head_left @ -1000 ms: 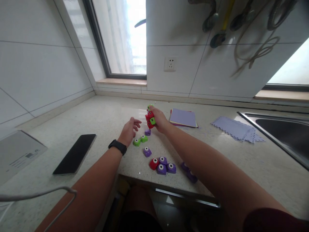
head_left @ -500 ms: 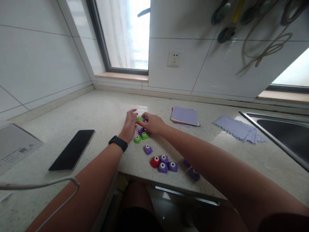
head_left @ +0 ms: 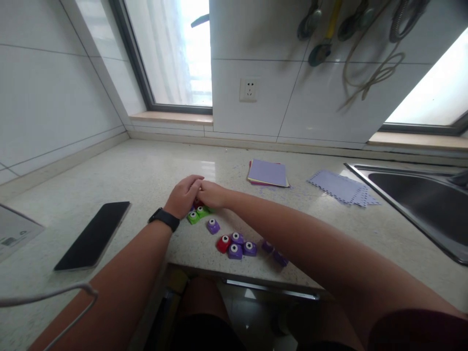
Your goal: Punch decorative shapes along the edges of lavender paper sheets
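— So, what lies farthest left on the tabletop?

— A sheet of paper at the edge, then a black phone lying flat, and a pale cable curving along the near edge.

— And the hands?

— The left hand, with a black watch on its wrist, is cupped palm down on the tabletop, fingers curled together. The right hand meets it from the other side, fingertips touching the left's. Both cover a small cluster of punches; only a bit of red shows between the hands, so I cannot tell which fingers pinch it.

— What sits just beside them?

— Two green punches touching the near edge of the left hand, then a single purple punch a little to the right.

— Farther right?

— A red punch packed against three purple ones, and two more purple punches partly hidden under the right forearm.

— And beyond?

— A stack of purple paper, then scalloped purple sheets, and a steel sink at the far right.
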`<control>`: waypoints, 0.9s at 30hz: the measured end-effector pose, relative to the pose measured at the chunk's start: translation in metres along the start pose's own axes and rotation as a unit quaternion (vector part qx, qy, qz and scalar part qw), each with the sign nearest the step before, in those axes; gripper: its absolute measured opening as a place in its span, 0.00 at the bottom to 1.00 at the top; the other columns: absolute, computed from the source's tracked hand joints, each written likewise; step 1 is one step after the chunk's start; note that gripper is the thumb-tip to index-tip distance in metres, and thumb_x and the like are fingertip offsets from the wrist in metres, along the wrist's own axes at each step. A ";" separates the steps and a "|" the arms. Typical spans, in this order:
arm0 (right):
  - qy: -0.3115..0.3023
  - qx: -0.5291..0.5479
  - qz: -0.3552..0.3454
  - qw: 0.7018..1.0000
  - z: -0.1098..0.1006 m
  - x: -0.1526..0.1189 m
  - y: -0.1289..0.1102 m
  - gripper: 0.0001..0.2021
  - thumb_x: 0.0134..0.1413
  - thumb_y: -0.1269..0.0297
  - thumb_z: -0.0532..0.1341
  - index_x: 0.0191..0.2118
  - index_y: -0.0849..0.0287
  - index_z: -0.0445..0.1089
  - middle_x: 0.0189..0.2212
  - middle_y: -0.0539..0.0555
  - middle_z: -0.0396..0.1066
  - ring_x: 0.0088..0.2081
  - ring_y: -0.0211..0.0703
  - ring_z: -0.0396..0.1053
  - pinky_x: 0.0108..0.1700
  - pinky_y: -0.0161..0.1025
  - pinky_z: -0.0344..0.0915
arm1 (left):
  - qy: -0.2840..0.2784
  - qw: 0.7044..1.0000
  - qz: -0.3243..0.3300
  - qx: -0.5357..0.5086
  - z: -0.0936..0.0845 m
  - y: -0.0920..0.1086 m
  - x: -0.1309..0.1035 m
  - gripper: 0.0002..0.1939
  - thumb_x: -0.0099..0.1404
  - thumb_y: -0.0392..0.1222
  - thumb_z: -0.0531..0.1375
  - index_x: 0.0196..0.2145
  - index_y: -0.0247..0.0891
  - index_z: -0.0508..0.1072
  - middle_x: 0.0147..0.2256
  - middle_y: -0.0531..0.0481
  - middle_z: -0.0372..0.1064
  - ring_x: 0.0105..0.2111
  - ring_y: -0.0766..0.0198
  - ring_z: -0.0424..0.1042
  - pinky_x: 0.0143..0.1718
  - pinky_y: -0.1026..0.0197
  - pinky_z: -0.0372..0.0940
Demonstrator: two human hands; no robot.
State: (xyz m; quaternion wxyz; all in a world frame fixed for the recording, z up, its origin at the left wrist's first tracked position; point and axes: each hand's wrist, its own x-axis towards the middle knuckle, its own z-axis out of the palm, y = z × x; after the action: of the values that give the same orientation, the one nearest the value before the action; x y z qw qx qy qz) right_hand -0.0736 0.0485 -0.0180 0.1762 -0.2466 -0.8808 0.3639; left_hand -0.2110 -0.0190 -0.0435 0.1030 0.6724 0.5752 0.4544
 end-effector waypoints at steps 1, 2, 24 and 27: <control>0.006 -0.002 -0.001 1.000 -0.010 -0.007 -0.001 0.11 0.66 0.69 0.57 0.45 0.61 0.78 0.48 0.59 0.81 0.50 0.53 0.76 0.54 0.46 0.70 | -0.007 1.000 0.008 0.012 -0.001 -0.001 0.000 0.22 0.76 0.50 0.49 0.50 0.38 0.78 0.49 0.41 0.79 0.51 0.48 0.76 0.57 0.47 0.66; 0.012 -0.003 -0.005 1.000 -0.021 -0.016 -0.001 0.12 0.69 0.68 0.57 0.49 0.60 0.77 0.52 0.60 0.79 0.53 0.52 0.75 0.58 0.46 0.68 | -0.016 0.999 0.015 0.025 -0.001 -0.002 0.000 0.23 0.77 0.51 0.49 0.52 0.38 0.78 0.50 0.41 0.79 0.52 0.48 0.75 0.57 0.47 0.66; 0.302 -0.161 0.344 0.874 -0.197 -0.419 0.065 0.30 0.66 0.44 0.57 0.66 0.56 0.68 0.63 0.66 0.70 0.59 0.66 0.73 0.57 0.64 0.73 | -0.292 0.913 0.155 0.238 -0.009 0.035 0.003 0.19 0.74 0.57 0.57 0.50 0.47 0.82 0.58 0.47 0.78 0.58 0.48 0.73 0.62 0.44 0.63; 0.350 -0.155 0.360 0.851 -0.203 -0.407 0.065 0.25 0.67 0.48 0.57 0.60 0.57 0.73 0.57 0.67 0.75 0.51 0.62 0.77 0.48 0.59 0.76 | -0.285 0.916 0.146 0.242 -0.012 0.031 0.000 0.17 0.73 0.56 0.58 0.44 0.44 0.81 0.54 0.46 0.80 0.53 0.49 0.76 0.58 0.47 0.66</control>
State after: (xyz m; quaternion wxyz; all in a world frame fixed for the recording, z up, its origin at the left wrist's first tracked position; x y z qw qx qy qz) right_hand 0.3784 -0.0283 0.0183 0.2887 -0.6818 -0.6552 0.1503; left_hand -0.1987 -0.0329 -0.0161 0.0291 0.8542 0.5094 0.1000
